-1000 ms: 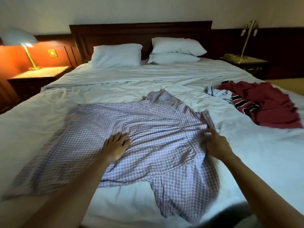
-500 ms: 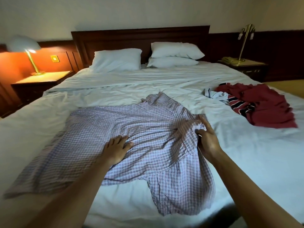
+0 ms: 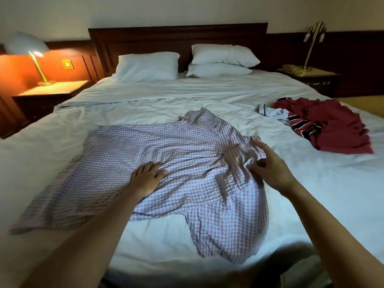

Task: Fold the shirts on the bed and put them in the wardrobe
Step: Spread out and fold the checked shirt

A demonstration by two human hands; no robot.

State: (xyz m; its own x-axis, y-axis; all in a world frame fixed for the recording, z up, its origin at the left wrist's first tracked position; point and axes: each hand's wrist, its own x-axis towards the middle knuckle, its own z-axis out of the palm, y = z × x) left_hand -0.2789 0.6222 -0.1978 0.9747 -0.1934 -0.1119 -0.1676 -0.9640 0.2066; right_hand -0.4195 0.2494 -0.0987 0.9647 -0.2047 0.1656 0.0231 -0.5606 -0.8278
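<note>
Scene: A person leaned over a wide bed [image 3: 311, 194] made up in white linen. Both bare forearms reached up from the bottom of the head view toward the middle of the mattress.
Shirt: A checked shirt [image 3: 187, 159] lay spread over the near half of the bed. What looked like its collar pointed toward the pillows, one side lay flat out to the left, and a sleeve trailed toward the foot edge. The cloth was creased and bunched on its right side.
Left hand: The left hand [image 3: 146, 178] rested palm down on the middle of the shirt. Its fingers were straight and slightly spread, pressing the cloth to the mattress and gripping nothing.
Right hand: The right hand [image 3: 270, 169] hung over the bunched right side of the shirt, one finger stretched out and the thumb bent close to a raised fold. The cloth there was blurred, so it could not be told whether the hand pinched the fold or only touched it.
Other clothing: A heap of red and striped clothing [image 3: 332, 125] lay unfolded at the far right of the bed, well apart from the checked shirt.
Head of bed: Three white pillows [image 3: 145, 66], one on the left and two stacked on the right, leaned against a dark wooden headboard [image 3: 176, 38].
Left of bed: A lit lamp [image 3: 27, 44] stood on a bedside table [image 3: 54, 90] and threw an orange glow on the wall panel.
Right of bed: A brass lamp [image 3: 311, 44] and a telephone [image 3: 291, 68] stood on a second bedside table [image 3: 320, 76].
</note>
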